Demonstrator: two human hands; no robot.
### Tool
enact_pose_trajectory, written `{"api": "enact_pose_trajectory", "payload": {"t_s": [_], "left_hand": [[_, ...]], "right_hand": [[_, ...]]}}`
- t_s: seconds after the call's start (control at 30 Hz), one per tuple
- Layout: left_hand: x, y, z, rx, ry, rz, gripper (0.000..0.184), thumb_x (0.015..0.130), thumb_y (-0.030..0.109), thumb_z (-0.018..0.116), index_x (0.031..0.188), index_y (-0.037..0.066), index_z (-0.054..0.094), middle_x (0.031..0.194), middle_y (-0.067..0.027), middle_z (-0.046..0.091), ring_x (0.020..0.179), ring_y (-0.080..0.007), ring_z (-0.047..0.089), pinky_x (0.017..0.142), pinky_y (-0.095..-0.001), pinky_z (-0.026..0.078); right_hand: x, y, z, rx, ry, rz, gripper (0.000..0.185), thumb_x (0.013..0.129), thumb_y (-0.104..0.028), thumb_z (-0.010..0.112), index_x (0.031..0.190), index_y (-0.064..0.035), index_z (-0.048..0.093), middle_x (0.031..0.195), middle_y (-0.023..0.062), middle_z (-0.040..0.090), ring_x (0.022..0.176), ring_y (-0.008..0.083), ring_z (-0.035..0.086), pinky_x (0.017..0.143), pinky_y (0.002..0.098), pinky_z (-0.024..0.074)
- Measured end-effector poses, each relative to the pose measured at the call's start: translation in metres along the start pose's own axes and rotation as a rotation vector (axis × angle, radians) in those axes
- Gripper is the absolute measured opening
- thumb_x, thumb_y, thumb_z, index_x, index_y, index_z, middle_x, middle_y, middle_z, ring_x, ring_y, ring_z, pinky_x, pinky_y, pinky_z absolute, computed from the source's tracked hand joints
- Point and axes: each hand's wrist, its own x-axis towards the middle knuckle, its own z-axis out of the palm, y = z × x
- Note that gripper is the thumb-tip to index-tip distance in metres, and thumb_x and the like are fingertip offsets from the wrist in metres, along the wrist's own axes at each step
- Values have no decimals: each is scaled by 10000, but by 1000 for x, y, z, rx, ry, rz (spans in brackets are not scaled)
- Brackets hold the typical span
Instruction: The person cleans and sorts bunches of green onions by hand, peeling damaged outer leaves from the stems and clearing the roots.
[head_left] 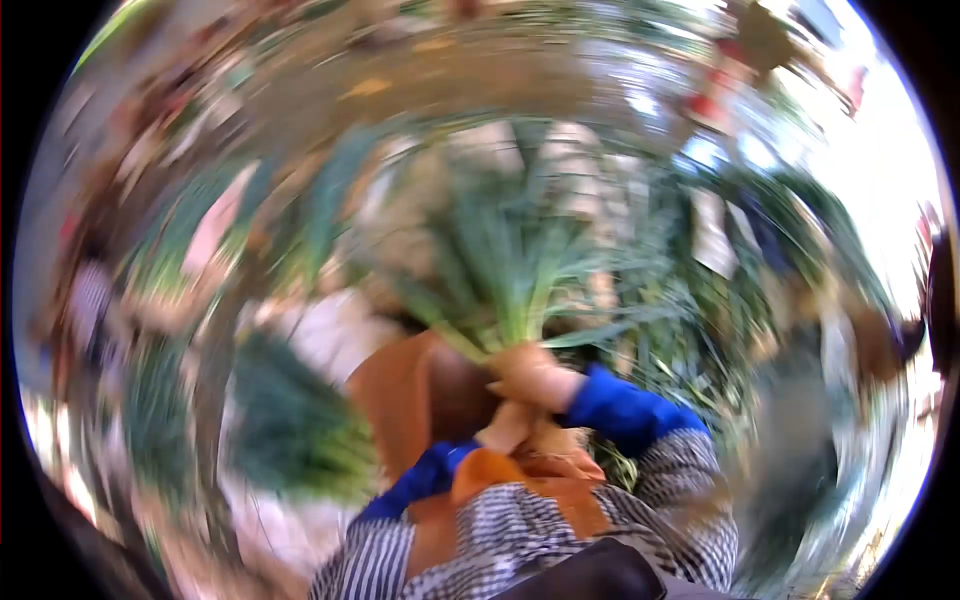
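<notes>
A bunch of green onions (515, 270) fans its long leaves up and away from me. My right hand (535, 378), coming out of a blue cuff, is closed around the bunch where the leaves draw together. Just below it, close to my body, is my left hand (505, 428); its fingers are too smeared to make out. The lower end of the bunch is hidden behind my hands. A brown, leather-like piece (395, 395) lies over my lap beside the left forearm.
To the left lies another heap of green onions (295, 420), near pale sheeting (335, 330). More loose greens (690, 310) spread at the right. A brown ground strip (440, 85) crosses the far side. Motion blur smears the edges.
</notes>
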Motion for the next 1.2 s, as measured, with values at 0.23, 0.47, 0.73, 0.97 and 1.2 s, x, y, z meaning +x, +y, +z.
{"api": "enact_pose_trajectory", "payload": {"t_s": [0.23, 0.47, 0.73, 0.97, 1.2], "left_hand": [[9, 23, -9, 11, 10, -73, 317, 851, 165, 443, 1140, 53, 508, 1140, -111, 533, 1046, -227, 503, 925, -366, 403], [13, 35, -8, -75, -39, -103, 347, 852, 199, 445, 1155, 41, 503, 1165, -133, 526, 1063, -265, 507, 940, -400, 403], [-4, 97, 27, -253, -129, 31, 394, 837, 241, 480, 1163, 21, 503, 1129, -160, 559, 1017, -302, 553, 913, -450, 438], [-63, 163, 100, -399, -137, 103, 325, 793, 205, 547, 1062, 23, 530, 949, -117, 578, 863, -260, 567, 795, -415, 478], [-126, 200, 110, -83, -187, 295, 429, 744, 181, 603, 1115, 4, 480, 951, -119, 529, 881, -229, 505, 774, -348, 458]], "right_hand": [[-11, 22, -47, 62, 2, -109, 200, 662, -331, 659, 750, -153, 630, 835, 61, 566, 759, 223, 615, 518, 357, 490], [-44, -2, -19, 123, 107, 290, 234, 709, -265, 592, 832, -74, 649, 693, 91, 631, 637, 256, 640, 503, 368, 486], [-109, 46, -35, 1399, 1062, 451, 280, 879, -177, 526, 1096, -5, 569, 987, 52, 610, 894, 149, 558, 818, 268, 440], [-24, -3, -14, 1718, 352, -205, 341, 898, -281, 505, 1121, -24, 536, 1075, 82, 554, 1009, 171, 505, 896, 300, 388], [3, 47, -52, 1385, 796, 20, 357, 918, -328, 416, 847, -35, 607, 598, -11, 493, 541, 79, 424, 507, 215, 349]]}}
